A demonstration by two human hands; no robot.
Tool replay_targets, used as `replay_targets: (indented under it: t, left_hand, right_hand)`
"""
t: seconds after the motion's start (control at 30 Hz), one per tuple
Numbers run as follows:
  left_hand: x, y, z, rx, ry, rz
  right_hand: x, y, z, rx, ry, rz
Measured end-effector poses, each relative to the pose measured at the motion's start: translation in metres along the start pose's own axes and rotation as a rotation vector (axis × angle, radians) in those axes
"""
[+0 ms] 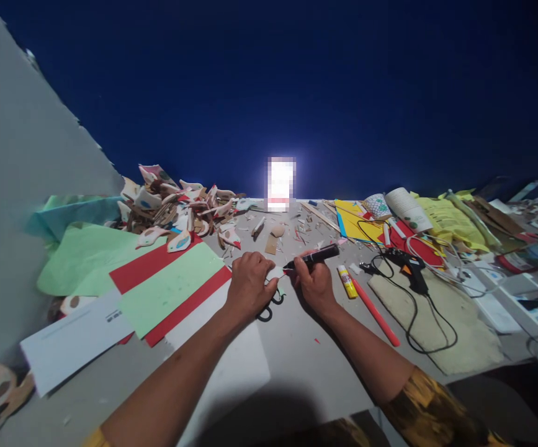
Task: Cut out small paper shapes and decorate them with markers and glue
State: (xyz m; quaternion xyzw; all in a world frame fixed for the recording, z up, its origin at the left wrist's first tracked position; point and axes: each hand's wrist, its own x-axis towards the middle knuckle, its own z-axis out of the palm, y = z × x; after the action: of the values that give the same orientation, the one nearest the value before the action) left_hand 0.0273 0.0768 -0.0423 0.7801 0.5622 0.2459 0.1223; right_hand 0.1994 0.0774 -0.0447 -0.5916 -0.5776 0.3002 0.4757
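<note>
In the middle of the table, my right hand is closed around a thick black marker, its tip pointing left. The tip meets the edge of a small white paper piece. My left hand pinches that piece from the left side, thumb and fingers together. Just below the left fingers, black scissors lie on the table, their handle loops showing and the rest hidden. A small brown cardboard piece rests beyond the hands.
A heap of painted cardboard cutouts stands back left. Green sheets, red sheets and a white envelope lie at left. At right are a glue stick, a red stick, a corded glue gun and a paper cup.
</note>
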Motion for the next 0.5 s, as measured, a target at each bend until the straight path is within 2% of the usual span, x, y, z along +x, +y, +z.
replay_targets:
  t: [0.2, 0.5]
  left_hand:
    - [0.0, 0.0027, -0.0019, 0.0, -0.015, -0.011]
    - [0.0, 0.0007, -0.0005, -0.011, -0.004, -0.001]
  right_hand:
    - [-0.0012, 0.0031, 0.0016, -0.119, -0.053, -0.074]
    - [-0.0003, 0.0086, 0.003, -0.209, -0.028, -0.145]
